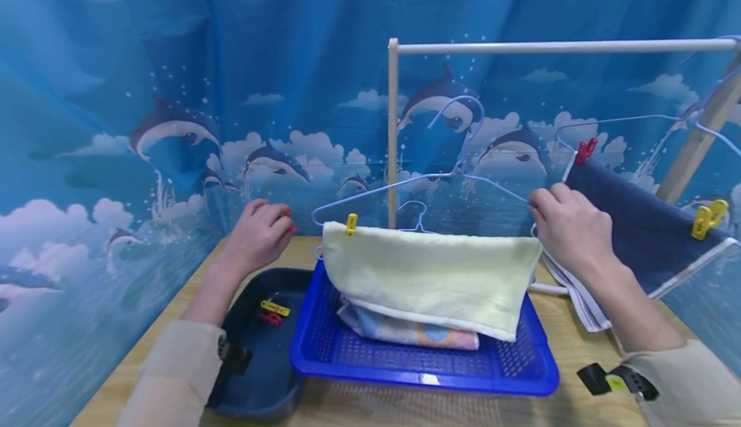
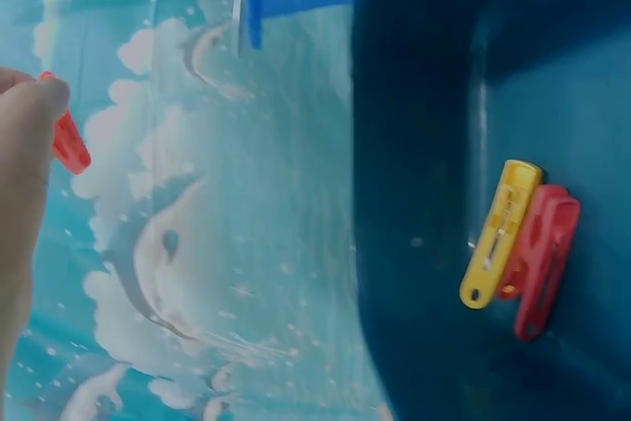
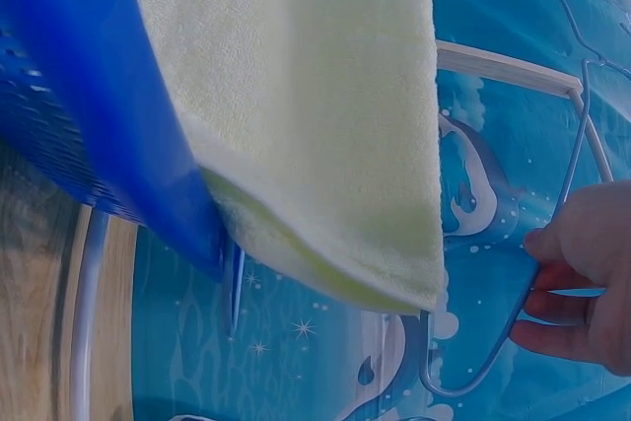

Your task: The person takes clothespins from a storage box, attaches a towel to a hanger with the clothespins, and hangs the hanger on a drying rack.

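Observation:
A pale yellow towel point(image 1: 428, 276) hangs folded over the lower bar of a light purple wire hanger point(image 1: 399, 182), with a yellow clothespin point(image 1: 351, 224) at its left end. My right hand point(image 1: 576, 231) pinches the hanger's right arm near the corner; in the right wrist view the fingers curl round the wire beside the towel's edge. To the left, my left hand point(image 1: 258, 237) is raised above the dark tub and pinches a red clothespin point(image 2: 71, 143) between thumb and fingers. Inside the tub point(image 1: 289, 375) lie a yellow clothespin point(image 2: 501, 234) and a red clothespin point(image 2: 547, 263).
Below the towel stands a blue basket point(image 1: 428, 381) holding a patterned cloth point(image 1: 399, 332). A rack with a white rail point(image 1: 556, 47) rises behind. At right, a navy cloth point(image 1: 631, 221) hangs from another hanger by red and yellow clothespins. Another hanger point(image 1: 414, 211) lies behind the basket.

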The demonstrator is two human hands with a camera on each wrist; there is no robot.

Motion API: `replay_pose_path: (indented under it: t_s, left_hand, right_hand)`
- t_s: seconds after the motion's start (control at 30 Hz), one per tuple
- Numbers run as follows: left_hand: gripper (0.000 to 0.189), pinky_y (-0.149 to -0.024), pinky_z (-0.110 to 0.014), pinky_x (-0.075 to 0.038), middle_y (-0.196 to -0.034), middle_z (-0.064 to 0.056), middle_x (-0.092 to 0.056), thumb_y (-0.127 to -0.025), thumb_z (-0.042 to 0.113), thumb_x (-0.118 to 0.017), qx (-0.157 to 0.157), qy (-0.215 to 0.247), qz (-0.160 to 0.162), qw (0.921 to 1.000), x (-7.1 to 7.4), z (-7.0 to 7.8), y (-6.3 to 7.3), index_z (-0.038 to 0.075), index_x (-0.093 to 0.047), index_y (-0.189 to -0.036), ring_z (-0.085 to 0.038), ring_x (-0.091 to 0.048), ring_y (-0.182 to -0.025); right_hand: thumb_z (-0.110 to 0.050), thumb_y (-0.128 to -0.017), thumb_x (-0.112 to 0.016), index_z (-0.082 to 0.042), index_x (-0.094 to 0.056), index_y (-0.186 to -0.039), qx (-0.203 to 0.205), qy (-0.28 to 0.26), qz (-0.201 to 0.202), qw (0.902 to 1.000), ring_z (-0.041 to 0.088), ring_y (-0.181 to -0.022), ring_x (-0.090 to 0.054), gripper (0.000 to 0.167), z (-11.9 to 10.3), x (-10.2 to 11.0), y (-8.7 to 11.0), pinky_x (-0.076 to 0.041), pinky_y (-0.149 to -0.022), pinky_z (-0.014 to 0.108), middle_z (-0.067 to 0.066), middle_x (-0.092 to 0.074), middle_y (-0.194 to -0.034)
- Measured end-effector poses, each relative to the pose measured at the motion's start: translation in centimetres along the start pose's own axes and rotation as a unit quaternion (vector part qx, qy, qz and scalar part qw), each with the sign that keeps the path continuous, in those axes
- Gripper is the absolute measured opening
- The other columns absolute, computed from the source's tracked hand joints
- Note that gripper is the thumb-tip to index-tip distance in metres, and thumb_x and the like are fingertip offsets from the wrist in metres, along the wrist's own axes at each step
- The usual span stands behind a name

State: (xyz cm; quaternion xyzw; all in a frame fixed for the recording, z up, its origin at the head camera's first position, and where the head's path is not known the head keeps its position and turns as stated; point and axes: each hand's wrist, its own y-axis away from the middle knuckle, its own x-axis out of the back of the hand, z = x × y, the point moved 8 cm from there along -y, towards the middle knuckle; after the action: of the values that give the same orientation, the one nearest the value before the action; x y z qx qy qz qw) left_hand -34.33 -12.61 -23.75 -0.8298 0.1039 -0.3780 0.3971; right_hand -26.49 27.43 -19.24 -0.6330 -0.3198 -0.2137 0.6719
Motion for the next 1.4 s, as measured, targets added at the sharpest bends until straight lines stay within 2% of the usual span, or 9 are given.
replay_pose_path:
  t_s: [0.07, 0.23, 0.4, 0.53, 0.83, 1.07, 1.2, 1.3, 1.4]
  left_hand:
    - [0.039, -0.084, -0.054, -0.043, -0.089, -0.016, -0.061, -0.099, 0.029, -0.036, -0.003, 0.004, 0.013, 0.9999, 0.6, 0.2, -0.5, 0.002, -0.058, -0.081, -0.031, -0.059, -0.078]
    - [0.011, -0.086, -0.053, -0.042, -0.09, -0.016, -0.063, -0.086, 0.013, -0.062, -0.007, 0.02, 0.025, 0.9995, 1.8, 0.9, -1.9, 0.001, -0.06, -0.086, -0.032, -0.06, -0.08]
    - [0.019, -0.086, -0.053, -0.042, -0.092, -0.017, -0.063, -0.072, 0.004, -0.072, -0.009, 0.04, 0.044, 0.9982, 3.1, 1.6, -2.9, 0.0, -0.062, -0.088, -0.032, -0.061, -0.08]
    - [0.011, -0.088, -0.053, -0.041, -0.094, -0.021, -0.062, -0.081, 0.007, -0.066, -0.019, 0.059, 0.065, 0.9959, 4.4, 2.2, -3.7, -0.002, -0.064, -0.086, -0.034, -0.061, -0.08]
    - [0.036, -0.085, -0.051, -0.044, -0.097, -0.021, -0.061, -0.096, 0.025, -0.046, -0.03, 0.107, 0.1, 0.9887, 7.2, 4.1, -6.3, -0.002, -0.065, -0.083, -0.034, -0.058, -0.086]
    - [0.03, -0.085, -0.05, -0.046, -0.094, -0.018, -0.061, -0.096, 0.021, -0.047, -0.087, 0.137, 0.097, 0.9819, 7.7, 6.9, -8.0, 0.0, -0.064, -0.084, -0.032, -0.059, -0.087]
    - [0.008, -0.088, -0.05, -0.044, -0.094, -0.018, -0.06, -0.082, 0.006, -0.065, -0.102, 0.154, 0.088, 0.9789, 7.4, 7.9, -8.7, 0.0, -0.063, -0.086, -0.03, -0.059, -0.087]
    - [0.023, -0.09, -0.05, -0.044, -0.095, -0.016, -0.061, -0.068, -0.001, -0.075, -0.102, 0.158, 0.068, 0.9798, 7.0, 8.7, -9.3, 0.0, -0.063, -0.088, -0.029, -0.059, -0.089]
    - [0.02, -0.093, -0.049, -0.041, -0.095, -0.015, -0.061, -0.072, 0.001, -0.073, -0.107, 0.146, 0.05, 0.9822, 6.5, 9.6, -9.8, 0.001, -0.064, -0.089, -0.027, -0.06, -0.089]
  right_hand:
    - [-0.004, -0.083, -0.065, -0.003, -0.061, -0.099, 0.0, 0.0, 0.0, 1.0, 0.033, -0.076, -0.051, 0.017, 0.0, 0.0, 0.0, -0.045, -0.051, 0.046, 0.017, -0.055, -0.089]
    - [-0.004, -0.083, -0.065, -0.003, -0.061, -0.099, 0.001, 0.0, 0.003, 1.0, 0.033, -0.075, -0.051, 0.017, 0.0, 0.1, 0.0, -0.045, -0.051, 0.046, 0.017, -0.055, -0.088]
    - [-0.005, -0.084, -0.065, -0.004, -0.061, -0.099, 0.001, -0.003, 0.0, 1.0, 0.033, -0.075, -0.051, 0.016, -0.1, 0.0, -0.1, -0.045, -0.052, 0.046, 0.016, -0.055, -0.089]
    - [-0.006, -0.085, -0.065, -0.004, -0.061, -0.099, -0.003, -0.003, -0.006, 1.0, 0.033, -0.076, -0.051, 0.015, -0.1, 0.0, -0.2, -0.045, -0.054, 0.047, 0.016, -0.055, -0.089]
    - [-0.008, -0.086, -0.063, -0.004, -0.061, -0.098, -0.017, -0.001, -0.019, 0.9997, 0.031, -0.074, -0.05, 0.013, 0.1, 0.0, -0.5, -0.044, -0.053, 0.046, 0.016, -0.055, -0.088]
    - [-0.007, -0.086, -0.063, -0.003, -0.06, -0.099, -0.024, -0.003, -0.024, 0.9994, 0.031, -0.074, -0.05, 0.013, 0.1, 0.1, -0.5, -0.044, -0.054, 0.046, 0.016, -0.055, -0.089]
    - [-0.007, -0.087, -0.062, -0.003, -0.06, -0.099, -0.026, -0.003, -0.026, 0.9993, 0.031, -0.074, -0.05, 0.013, 0.0, 0.2, -0.6, -0.044, -0.055, 0.047, 0.016, -0.055, -0.089]
    - [-0.008, -0.087, -0.062, -0.003, -0.06, -0.098, -0.027, -0.001, -0.028, 0.9993, 0.031, -0.074, -0.05, 0.013, 0.0, 0.2, -0.6, -0.044, -0.054, 0.047, 0.016, -0.055, -0.088]
    - [-0.008, -0.087, -0.062, -0.004, -0.06, -0.098, -0.028, 0.0, -0.033, 0.9991, 0.031, -0.074, -0.05, 0.012, 0.0, 0.1, -0.5, -0.043, -0.053, 0.046, 0.016, -0.055, -0.088]
